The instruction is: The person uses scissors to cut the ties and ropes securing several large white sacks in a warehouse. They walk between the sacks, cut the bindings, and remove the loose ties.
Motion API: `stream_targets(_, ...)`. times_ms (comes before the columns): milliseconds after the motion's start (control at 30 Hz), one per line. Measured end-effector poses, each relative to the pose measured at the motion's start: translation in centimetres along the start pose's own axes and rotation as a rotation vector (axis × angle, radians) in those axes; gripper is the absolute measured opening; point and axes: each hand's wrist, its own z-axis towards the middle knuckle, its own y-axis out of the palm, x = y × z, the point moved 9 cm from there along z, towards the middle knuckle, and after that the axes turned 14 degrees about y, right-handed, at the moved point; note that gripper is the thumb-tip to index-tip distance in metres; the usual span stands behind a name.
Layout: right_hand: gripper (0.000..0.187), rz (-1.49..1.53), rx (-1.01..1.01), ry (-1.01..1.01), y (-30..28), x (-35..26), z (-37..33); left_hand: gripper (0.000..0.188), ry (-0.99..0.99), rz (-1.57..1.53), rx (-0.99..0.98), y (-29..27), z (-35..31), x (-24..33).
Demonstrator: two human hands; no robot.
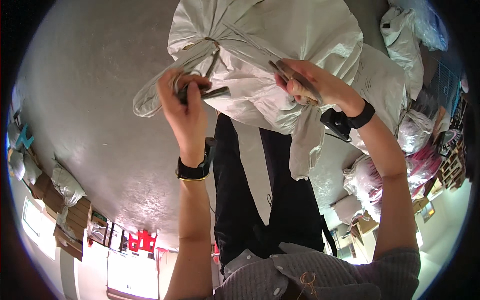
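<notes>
A large white woven sack [300,30] fills the top middle, its left neck gathered and bound with a thin dark tie [214,59]. Beside that neck, my left hand [184,107] has its fingers curled around a dark object with a shiny, tube-like end [219,93]; its kind I cannot make out. My right hand [312,80], over the sack's front, is closed on a dark metal tool with a curved handle [306,86], two narrow ends showing past the fingers. Below it a second gathered corner of the sack [306,150] hangs down.
Another white sack [380,85] stands behind to the right, near clear plastic bundles [415,132] and pink-filled bags [424,162]. A blue wire crate [445,85] is at the far right. Brown boxes [75,220] and a red stool [142,241] are at the lower left.
</notes>
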Motion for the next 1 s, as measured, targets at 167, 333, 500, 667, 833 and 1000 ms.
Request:
stream_targets(167, 0.08, 0.02, -0.08, 0.07, 2.1, -0.6, 1.9, 0.038, -0.216, 0.394, -0.156, 0.6, 2.3, -2.3)
stream_targets(333, 0.074, 0.159, -0.156, 0.177, 5.0, 0.8, 2.1, 0.032, -0.72, 0.222, -0.395, 1.6, -0.9, -12.1)
stream_targets(500, 0.07, 0.204, -0.154, 0.242, 6.3, 2.9, 1.5, 0.023, -0.621, 0.041, -0.271, 1.8, -2.0, -10.0)
stream_targets(667, 0.072, 0.333, -0.125, 0.162, 7.2, 1.9, 0.9, 0.018, -0.458, -0.124, -0.092, 1.7, -1.9, -8.5)
stream_targets(833, 0.075, 0.361, -0.097, 0.242, 7.5, 1.7, 1.1, 0.018, -0.379, 0.009, -0.109, 1.5, -2.1, -8.8)
stream_targets(1000, 0.075, 0.445, -0.051, 0.279, 8.0, 2.3, 1.2, 0.015, -0.265, 0.093, -0.08, 1.5, -2.1, -8.6)
